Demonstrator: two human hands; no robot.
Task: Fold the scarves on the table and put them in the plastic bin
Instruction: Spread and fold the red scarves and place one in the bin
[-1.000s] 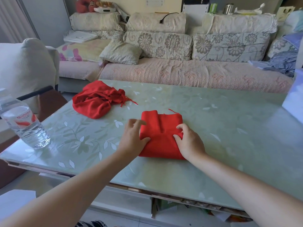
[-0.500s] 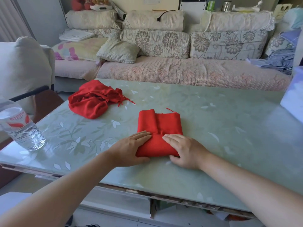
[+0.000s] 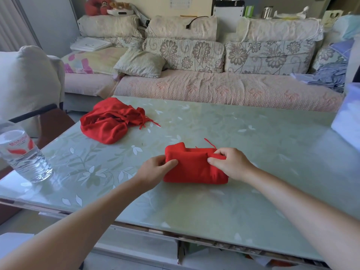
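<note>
Fingers (image 3: 172,162) first: on the left hand (image 3: 155,170) the thumb and curled fingers pinch the left end of the folded red scarf (image 3: 194,169). The right hand (image 3: 232,164) grips the top layer at the far right corner the same way, so both are grasping cloth and neither is slack. The scarf is a chunky rectangular bundle on the desk (image 3: 263,152), right in front of the person, with one loose thread poking out the back edge.

My read is that the last fold is being squared up, or the bundle is about to be lifted. Either way, I'd pinch through all the layers, not just the top one. The fabric looks thick, soft and matte, the kind that springs open if you let go. The desk top is glossy with a leaf pattern, so the bundle will probably slide around under light pressure.

Further out, a second red scarf (image 3: 109,123) lies crumpled with its fringe showing at the far left, well apart and not yet folded. A clear water bottle (image 3: 23,152) stands near the left edge. The pale box (image 3: 348,117) at the right edge might be the plastic bin, but it's too cropped to tell. A floral sofa (image 3: 214,84) sits behind.
</note>
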